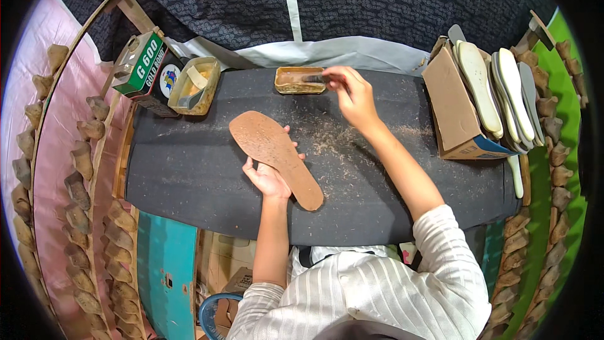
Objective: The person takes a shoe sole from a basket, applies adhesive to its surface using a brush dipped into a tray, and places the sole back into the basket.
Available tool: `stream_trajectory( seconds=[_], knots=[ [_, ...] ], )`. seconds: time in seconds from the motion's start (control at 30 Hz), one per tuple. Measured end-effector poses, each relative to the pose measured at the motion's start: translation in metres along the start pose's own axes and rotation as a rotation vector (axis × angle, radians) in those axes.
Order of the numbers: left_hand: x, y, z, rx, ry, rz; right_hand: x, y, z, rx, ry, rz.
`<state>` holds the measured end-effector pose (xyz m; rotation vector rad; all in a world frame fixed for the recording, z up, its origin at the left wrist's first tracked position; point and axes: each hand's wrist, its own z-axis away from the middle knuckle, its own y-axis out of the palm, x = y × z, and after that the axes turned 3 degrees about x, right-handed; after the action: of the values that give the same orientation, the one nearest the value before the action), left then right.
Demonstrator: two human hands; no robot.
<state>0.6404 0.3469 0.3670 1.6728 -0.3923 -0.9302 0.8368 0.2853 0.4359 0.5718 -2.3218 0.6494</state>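
My left hand holds up a brown shoe insole from beneath, palm up, with the fingertips showing past its right edge. The insole's upper face is speckled with dark spots, its wide end pointing away to the left and its narrow end toward me. At the far middle of the table, my right hand pinches a short dark brush-like tool. The tool's end lies over a small yellowish tray with brownish matter inside. My fingers partly hide the tool, so its exact kind is unclear.
Brown shavings litter the dark table cover. Far left stand a green-and-black can and a plastic tub with tools. At right, a cardboard box holds several pale soles. Racks of wooden shoe lasts flank both sides.
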Motion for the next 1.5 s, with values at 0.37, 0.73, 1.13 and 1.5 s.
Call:
stream_trajectory(
  seconds=[0.37, 0.73, 1.13, 1.5],
  knots=[
    [0.000, -0.001, -0.005, -0.009, 0.070, -0.121, -0.061, 0.029, -0.039, 0.213, -0.010, 0.228],
    [0.002, -0.002, -0.005, -0.001, 0.073, -0.107, -0.025, 0.012, -0.023, 0.171, -0.094, 0.252],
    [0.004, -0.007, -0.002, -0.031, 0.067, -0.070, 0.083, 0.005, 0.087, 0.340, -0.385, -0.102],
    [0.003, -0.008, 0.000, 0.071, 0.086, -0.100, 0.101, -0.013, 0.128, 0.391, -0.324, -0.161]
  ],
)
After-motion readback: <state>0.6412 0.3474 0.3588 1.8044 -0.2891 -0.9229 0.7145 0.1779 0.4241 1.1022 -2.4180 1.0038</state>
